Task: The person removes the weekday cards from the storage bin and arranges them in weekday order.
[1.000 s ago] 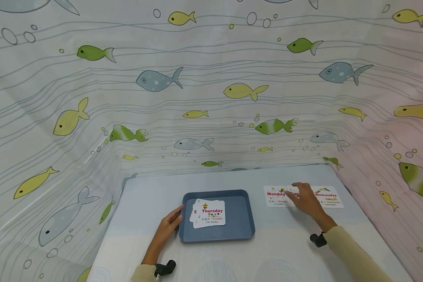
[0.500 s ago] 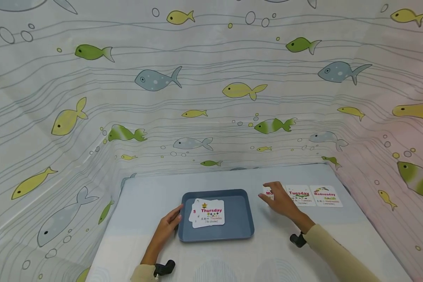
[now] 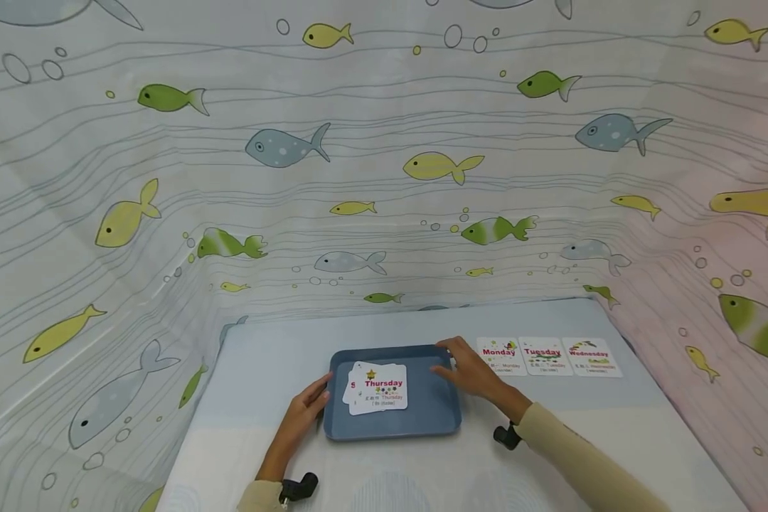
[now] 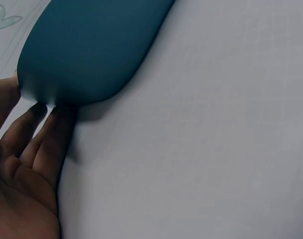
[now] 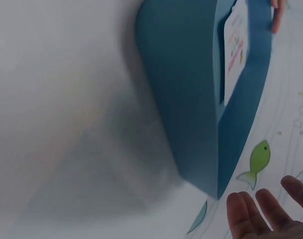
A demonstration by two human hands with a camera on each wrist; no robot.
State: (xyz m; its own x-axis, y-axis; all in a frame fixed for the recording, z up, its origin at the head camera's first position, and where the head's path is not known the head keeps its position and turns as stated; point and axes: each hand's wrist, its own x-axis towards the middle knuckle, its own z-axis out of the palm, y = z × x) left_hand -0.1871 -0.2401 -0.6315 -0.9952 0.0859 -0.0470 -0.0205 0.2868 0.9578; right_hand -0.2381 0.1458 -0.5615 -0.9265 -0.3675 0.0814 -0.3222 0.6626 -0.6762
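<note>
Tray [image 3: 425, 418], right hand [image 3: 475, 371] newly near, Monday card [image 3: 502, 351] readable

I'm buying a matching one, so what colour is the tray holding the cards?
The tray is plain greyish blue, seen best in the head view.

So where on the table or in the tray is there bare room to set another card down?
Table: left of the left hand, behind the tray, and between the Wednesday card and right sleeve. Tray: its near right part. Crowded: the tray's left half, under the Thursday stack, and the gap between tray and Monday card, where the right hand is.
</note>
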